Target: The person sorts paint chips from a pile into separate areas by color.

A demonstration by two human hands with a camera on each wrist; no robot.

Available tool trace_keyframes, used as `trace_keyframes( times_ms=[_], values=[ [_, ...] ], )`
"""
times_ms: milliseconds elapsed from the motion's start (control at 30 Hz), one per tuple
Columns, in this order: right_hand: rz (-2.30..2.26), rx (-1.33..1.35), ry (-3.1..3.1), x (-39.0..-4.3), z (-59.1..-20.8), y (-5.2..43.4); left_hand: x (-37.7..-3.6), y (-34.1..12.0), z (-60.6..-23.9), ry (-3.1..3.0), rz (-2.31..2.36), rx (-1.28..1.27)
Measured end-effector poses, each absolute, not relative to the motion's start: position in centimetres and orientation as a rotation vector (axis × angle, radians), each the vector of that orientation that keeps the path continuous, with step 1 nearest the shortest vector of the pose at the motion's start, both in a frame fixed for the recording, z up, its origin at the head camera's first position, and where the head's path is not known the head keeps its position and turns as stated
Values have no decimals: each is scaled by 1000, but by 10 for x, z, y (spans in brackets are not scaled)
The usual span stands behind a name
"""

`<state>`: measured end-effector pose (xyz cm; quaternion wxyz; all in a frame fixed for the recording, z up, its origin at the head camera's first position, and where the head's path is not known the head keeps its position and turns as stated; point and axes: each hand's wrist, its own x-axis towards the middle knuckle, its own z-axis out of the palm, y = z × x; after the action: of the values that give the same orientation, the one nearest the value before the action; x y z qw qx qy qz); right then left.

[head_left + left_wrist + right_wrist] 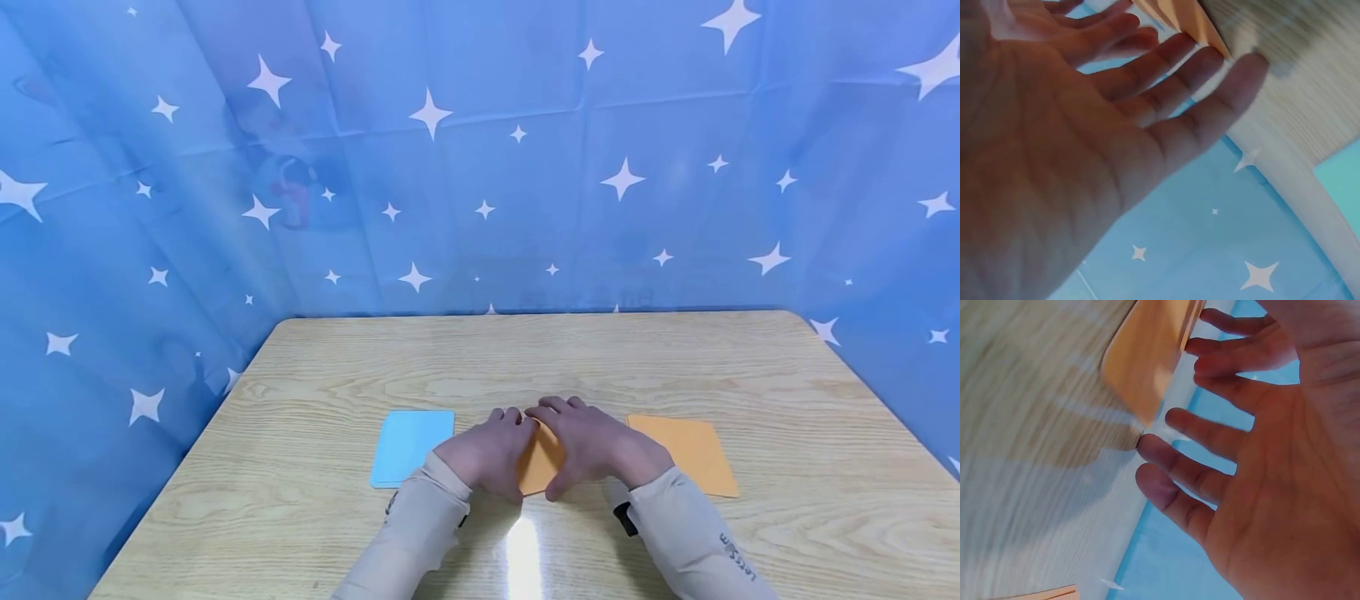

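Observation:
A small orange paper [542, 468] lies on the wooden table [525, 358] near its front middle. Both hands lie flat over it, fingertips meeting at its far edge. My left hand [491, 450] covers its left part and my right hand [592, 442] its right part, so only a strip shows between them. In the left wrist view the left hand [1085, 125] has straight fingers reaching to the orange paper [1179, 15]. In the right wrist view the right hand [1260, 456] has spread, straight fingers beside the orange paper [1147, 356].
A light blue sheet [412, 446] lies flat just left of the hands and a second orange sheet [690, 454] just right of them. A blue star-print curtain [480, 167] surrounds the table on three sides.

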<state>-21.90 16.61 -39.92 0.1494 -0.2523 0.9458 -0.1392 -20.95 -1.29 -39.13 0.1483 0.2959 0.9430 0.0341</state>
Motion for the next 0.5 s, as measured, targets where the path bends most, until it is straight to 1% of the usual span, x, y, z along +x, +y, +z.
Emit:
trace_keyframes(
  times_ms=[300,500],
  values=[
    [-392,-743,2714,-219,-398,168,-217,-20,-391,2634,156,845],
    [-396,-804,2729,-222,-400,168,-216,-22,-390,2622,141,851]
  ],
)
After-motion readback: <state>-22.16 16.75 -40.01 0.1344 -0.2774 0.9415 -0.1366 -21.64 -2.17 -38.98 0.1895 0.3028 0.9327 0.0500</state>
